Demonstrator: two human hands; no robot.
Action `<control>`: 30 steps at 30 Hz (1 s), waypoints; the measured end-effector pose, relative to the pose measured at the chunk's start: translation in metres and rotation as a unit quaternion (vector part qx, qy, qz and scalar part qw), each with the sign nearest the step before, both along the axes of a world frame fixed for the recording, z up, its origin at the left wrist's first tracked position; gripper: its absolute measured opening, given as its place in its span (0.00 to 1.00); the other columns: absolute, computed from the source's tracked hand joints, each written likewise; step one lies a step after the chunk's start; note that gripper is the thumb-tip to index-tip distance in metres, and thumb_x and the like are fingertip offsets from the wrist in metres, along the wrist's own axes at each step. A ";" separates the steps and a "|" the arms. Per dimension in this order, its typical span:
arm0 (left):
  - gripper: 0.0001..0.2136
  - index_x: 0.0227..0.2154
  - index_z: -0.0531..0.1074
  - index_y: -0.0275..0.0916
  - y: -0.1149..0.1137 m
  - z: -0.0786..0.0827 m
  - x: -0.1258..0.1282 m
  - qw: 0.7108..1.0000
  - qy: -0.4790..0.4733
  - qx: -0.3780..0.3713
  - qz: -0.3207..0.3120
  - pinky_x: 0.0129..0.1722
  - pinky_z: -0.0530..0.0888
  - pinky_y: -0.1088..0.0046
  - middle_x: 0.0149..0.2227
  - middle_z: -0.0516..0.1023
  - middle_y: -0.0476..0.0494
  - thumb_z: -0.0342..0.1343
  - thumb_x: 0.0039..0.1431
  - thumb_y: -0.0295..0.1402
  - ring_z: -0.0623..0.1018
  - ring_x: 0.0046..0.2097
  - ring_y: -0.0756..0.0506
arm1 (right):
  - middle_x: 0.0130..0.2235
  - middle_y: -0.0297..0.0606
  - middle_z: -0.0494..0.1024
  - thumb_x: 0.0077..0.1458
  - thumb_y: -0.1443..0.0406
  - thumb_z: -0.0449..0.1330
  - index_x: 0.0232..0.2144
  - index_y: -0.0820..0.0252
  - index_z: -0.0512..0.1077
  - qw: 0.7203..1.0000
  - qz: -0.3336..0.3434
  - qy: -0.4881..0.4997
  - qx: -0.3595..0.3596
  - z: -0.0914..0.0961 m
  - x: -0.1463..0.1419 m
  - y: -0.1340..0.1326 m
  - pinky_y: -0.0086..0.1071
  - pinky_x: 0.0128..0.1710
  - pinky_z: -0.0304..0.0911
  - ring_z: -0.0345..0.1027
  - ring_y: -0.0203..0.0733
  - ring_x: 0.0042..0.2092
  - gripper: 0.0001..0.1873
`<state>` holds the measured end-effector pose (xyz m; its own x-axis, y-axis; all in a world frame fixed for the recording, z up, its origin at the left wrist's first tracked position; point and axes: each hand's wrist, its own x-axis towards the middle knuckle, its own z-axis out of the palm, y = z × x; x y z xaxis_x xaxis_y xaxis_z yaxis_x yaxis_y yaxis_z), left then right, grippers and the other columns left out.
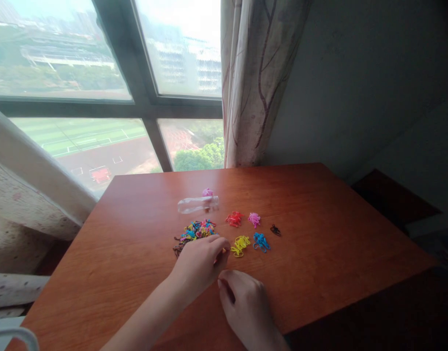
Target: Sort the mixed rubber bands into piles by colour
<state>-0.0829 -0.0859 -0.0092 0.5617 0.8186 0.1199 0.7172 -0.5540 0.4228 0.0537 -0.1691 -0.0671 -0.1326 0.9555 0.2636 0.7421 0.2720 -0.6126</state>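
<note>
My left hand [204, 256] is closed, its fingertips curled together just left of a small pile of yellow rubber bands [240, 245]. It partly covers a mixed heap of coloured rubber bands [195, 231]. Just below, my right hand [244, 296] is closed, thumb and forefinger pinched near the left fingers. Whatever sits in either pinch is hidden or too small to make out. Beyond the hands lie separate piles of red bands [234, 219], pink bands [254, 220], blue bands [261, 242] and a few black bands [275, 230].
A clear plastic bottle [196, 204] lies on its side behind the mixed heap, with a pink object [207, 192] behind it. The brown wooden table [319, 219] reaches to the window and curtain [245, 87]. A white curved rail [17, 332] shows at lower left.
</note>
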 end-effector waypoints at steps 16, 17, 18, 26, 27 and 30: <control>0.09 0.36 0.74 0.42 0.008 -0.006 -0.010 1.000 0.004 -0.006 0.012 0.33 0.70 0.75 0.33 0.80 0.47 0.48 0.62 0.28 0.79 0.34 0.47 | 0.29 0.32 0.76 0.59 0.71 0.50 0.31 0.55 0.69 1.000 0.001 0.004 -0.006 0.004 -0.001 0.000 0.27 0.32 0.53 0.71 0.37 0.32 0.10; 0.10 0.36 0.74 0.42 0.005 -0.005 -0.016 1.000 -0.006 -0.006 0.020 0.33 0.70 0.75 0.34 0.80 0.47 0.48 0.62 0.28 0.79 0.34 0.47 | 0.29 0.32 0.76 0.59 0.71 0.50 0.31 0.55 0.69 1.000 0.000 0.002 -0.008 0.004 -0.001 0.001 0.27 0.32 0.53 0.71 0.37 0.32 0.10; 0.10 0.36 0.74 0.42 0.001 -0.005 -0.021 0.999 -0.018 -0.005 0.027 0.33 0.70 0.76 0.35 0.80 0.47 0.47 0.62 0.29 0.79 0.34 0.48 | 0.29 0.32 0.76 0.59 0.70 0.51 0.31 0.55 0.69 1.000 -0.001 -0.001 -0.012 0.004 -0.001 0.001 0.28 0.32 0.53 0.71 0.37 0.31 0.09; 0.08 0.37 0.75 0.43 -0.029 -0.015 -0.058 0.993 -0.070 0.026 0.086 0.31 0.71 0.78 0.33 0.80 0.49 0.50 0.62 0.32 0.79 0.31 0.50 | 0.30 0.31 0.77 0.59 0.70 0.54 0.35 0.54 0.71 0.998 -0.018 -0.056 -0.026 0.004 -0.004 0.007 0.29 0.30 0.52 0.72 0.38 0.31 0.07; 0.08 0.37 0.75 0.43 -0.031 -0.017 -0.060 0.993 -0.071 0.029 0.091 0.31 0.71 0.78 0.32 0.80 0.49 0.50 0.62 0.32 0.79 0.31 0.50 | 0.31 0.31 0.78 0.59 0.70 0.54 0.37 0.54 0.72 0.997 -0.022 -0.067 -0.027 0.005 -0.004 0.008 0.29 0.30 0.53 0.73 0.39 0.31 0.08; 0.08 0.37 0.75 0.43 -0.037 -0.020 -0.065 0.993 -0.069 0.029 0.096 0.30 0.71 0.78 0.32 0.80 0.50 0.50 0.62 0.31 0.79 0.31 0.50 | 0.35 0.35 0.81 0.59 0.70 0.56 0.47 0.55 0.72 0.992 -0.038 -0.114 -0.046 0.009 -0.007 0.010 0.29 0.30 0.55 0.74 0.40 0.33 0.14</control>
<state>-0.1477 -0.1227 -0.0290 0.3704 0.8990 0.2338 0.7501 -0.4379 0.4956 0.0470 -0.1596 -0.0582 -0.1064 0.9836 0.1459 0.8806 0.1614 -0.4456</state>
